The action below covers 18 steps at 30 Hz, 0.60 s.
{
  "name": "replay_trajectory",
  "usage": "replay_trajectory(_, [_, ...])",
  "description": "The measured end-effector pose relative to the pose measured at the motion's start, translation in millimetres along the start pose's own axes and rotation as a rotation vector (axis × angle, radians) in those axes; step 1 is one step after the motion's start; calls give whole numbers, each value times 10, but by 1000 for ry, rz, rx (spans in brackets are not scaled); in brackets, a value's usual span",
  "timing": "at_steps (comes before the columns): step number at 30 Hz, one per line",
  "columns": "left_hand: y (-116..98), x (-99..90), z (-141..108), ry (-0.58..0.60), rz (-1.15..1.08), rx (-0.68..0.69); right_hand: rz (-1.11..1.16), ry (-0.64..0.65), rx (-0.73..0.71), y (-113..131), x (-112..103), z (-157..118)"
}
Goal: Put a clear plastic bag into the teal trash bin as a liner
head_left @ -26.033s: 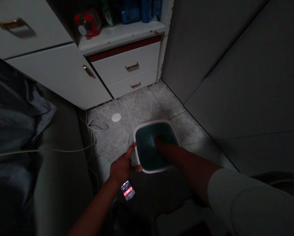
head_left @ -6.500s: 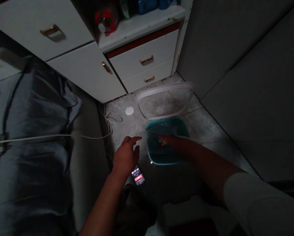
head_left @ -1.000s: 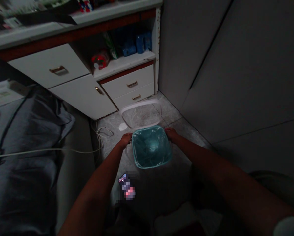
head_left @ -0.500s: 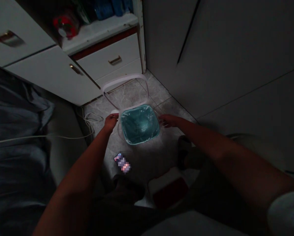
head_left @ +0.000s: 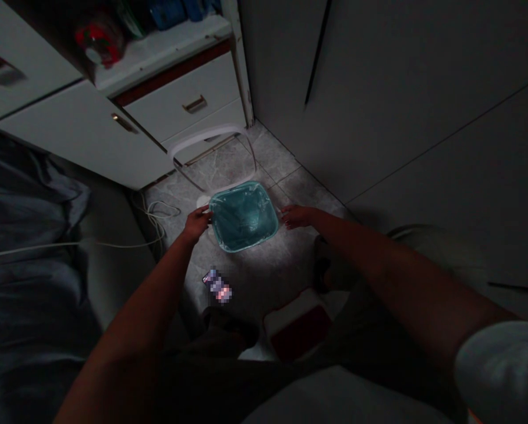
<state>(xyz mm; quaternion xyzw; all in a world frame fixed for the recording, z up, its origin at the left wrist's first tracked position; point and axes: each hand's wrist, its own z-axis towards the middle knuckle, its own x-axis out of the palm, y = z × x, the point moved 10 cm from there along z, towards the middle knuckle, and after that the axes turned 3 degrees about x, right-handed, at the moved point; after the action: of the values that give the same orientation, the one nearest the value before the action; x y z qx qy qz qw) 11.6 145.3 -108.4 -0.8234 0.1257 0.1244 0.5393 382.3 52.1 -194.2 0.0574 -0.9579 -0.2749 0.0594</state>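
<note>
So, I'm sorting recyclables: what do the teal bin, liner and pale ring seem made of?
Teal bin: probably smooth plastic, from its even colour.
Liner: seemingly thin, clear plastic film, from shiny creases.
Pale ring: perhaps matte plastic; no glints, but it's dim.

Bin (head_left: 251, 244): on the floor (head_left: 286, 256); liner (head_left: 245, 215) inside it.
Left hand (head_left: 197, 221): at the bin's left rim.
Right hand (head_left: 297, 216): just right of the bin; contact cannot be told.
Ring (head_left: 211, 132): directly behind the bin.
Disc (head_left: 203, 202): on the floor, just behind the bin's left side.
Phone (head_left: 217, 285): on the floor, in front of the bin, toward its left.
Cable (head_left: 157, 219): left of the bin, partly on the floor.
Cloth (head_left: 25, 265): far left of the bin.
Drawers (head_left: 188, 94): behind the bin, beyond the ring.
Shelf (head_left: 171, 48): behind the bin, above the drawers; bottle (head_left: 102, 42) on it.
Panel (head_left: 405, 112): right of the bin.
</note>
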Motion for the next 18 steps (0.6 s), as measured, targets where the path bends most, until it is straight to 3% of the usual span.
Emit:
replay_trajectory(7, [78, -15, 52, 39, -13, 2, 44, -123, 15, 18, -43, 15])
replay_trajectory(12, [104, -2, 48, 49, -30, -4, 16, -126, 10, -39, -72, 100])
replay_trajectory(18, [18, -60, 25, -34, -19, 11, -66, -130, 0, -4, -179, 75])
